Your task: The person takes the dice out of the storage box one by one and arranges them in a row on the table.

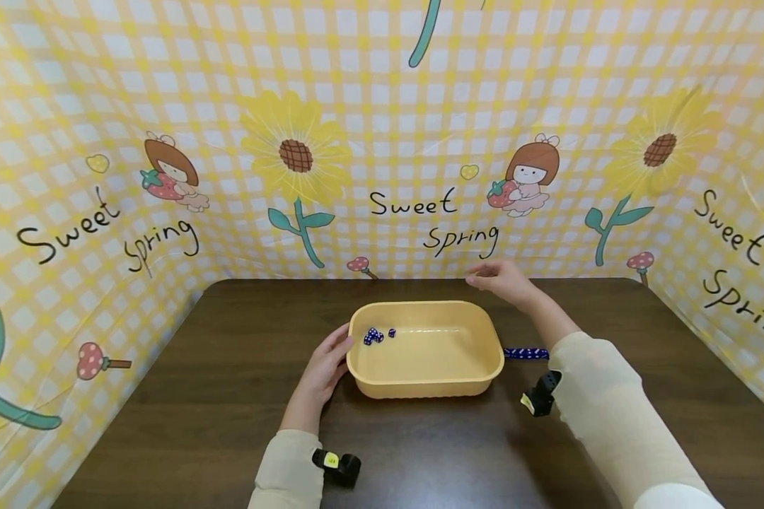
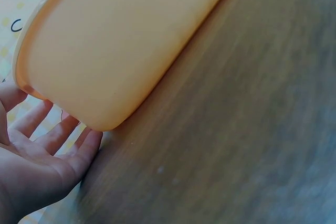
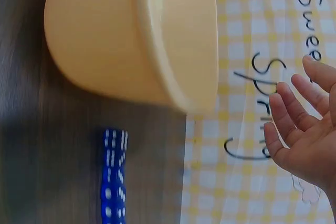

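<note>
A yellow plastic tub [image 1: 425, 389] stands on the dark wooden table. Inside it, near the left end, lie several small blue dice [image 1: 373, 336] with white pips. My left hand [image 1: 325, 364] rests against the tub's left end. In the left wrist view its fingers [image 2: 59, 132] reach to the outer wall, and the thumb is near the rim. My right hand [image 1: 501, 281] is raised beyond the tub's back right corner, holding nothing, its fingers loosely bent. Right of the tub, blue dice form a straight row [image 3: 113, 177], its near end under my forearm in the head view.
A yellow checked cloth [image 1: 401, 155] with printed flowers and lettering hangs behind the table and along both sides. The dark tabletop [image 1: 229, 396] reaches back to it. Small black cameras [image 1: 339, 466] are strapped to both wrists.
</note>
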### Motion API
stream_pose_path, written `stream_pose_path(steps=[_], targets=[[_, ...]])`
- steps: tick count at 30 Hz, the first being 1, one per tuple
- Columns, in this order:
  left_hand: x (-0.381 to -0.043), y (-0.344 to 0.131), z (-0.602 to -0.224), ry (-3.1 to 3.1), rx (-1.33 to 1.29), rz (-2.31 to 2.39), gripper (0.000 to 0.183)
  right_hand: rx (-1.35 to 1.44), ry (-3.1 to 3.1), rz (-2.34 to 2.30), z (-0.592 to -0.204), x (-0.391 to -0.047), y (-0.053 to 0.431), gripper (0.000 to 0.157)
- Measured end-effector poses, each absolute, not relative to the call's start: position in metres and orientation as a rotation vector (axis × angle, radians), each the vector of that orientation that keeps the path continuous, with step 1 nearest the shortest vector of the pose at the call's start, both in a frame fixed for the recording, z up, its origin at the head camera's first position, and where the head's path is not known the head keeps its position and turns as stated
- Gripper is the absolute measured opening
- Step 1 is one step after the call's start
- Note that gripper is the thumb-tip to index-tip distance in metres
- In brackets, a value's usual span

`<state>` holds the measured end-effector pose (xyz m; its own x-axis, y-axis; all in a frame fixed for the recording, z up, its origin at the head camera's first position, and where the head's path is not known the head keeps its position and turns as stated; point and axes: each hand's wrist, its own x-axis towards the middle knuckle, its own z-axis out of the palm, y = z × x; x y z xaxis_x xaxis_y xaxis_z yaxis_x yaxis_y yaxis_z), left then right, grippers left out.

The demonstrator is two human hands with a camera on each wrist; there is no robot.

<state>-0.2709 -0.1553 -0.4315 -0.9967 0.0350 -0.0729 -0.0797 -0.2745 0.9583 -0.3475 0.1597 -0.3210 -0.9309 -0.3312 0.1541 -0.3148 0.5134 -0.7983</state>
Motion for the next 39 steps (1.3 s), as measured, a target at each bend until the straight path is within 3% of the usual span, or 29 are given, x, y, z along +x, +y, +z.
stream_pose_path(steps=[26,39], targets=[[-0.271,-0.154,-0.431,1.842,-0.085,2.469,0.042,-0.688,2.531,-1.464,-0.352,-0.346,0.077,0.024],[-0.270,-0.153,-0.430,1.866,-0.079,2.446,0.042,-0.636,2.435,-1.433,-0.372,-0.341,0.054,0.031]])
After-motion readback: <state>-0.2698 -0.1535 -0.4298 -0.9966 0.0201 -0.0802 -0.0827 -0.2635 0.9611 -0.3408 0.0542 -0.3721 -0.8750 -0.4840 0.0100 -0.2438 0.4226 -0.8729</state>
